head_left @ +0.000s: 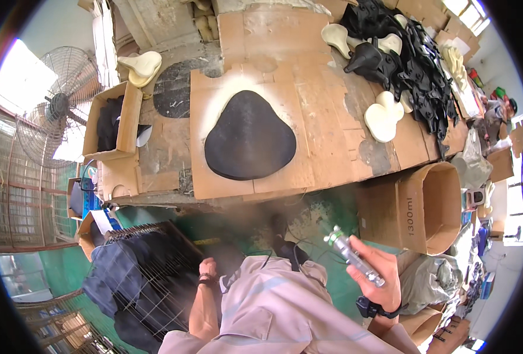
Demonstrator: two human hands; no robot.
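The right hand (379,277) has its fingers wrapped round a spray gun (353,255), below the tabletop (326,118) edge. The left hand (207,270) hangs by a wire rack (149,265); its fingers are blurred, grip unclear.

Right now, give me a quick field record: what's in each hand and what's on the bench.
right hand: closed on a spray gun, nozzle up and toward the bench
left hand: low, at a wire rack draped with dark material; grip unclear
bench centre: black saddle-shaped piece flat on cardboard sheet
bench right: cream foam pads beside a heap of black parts
bench left: open carton
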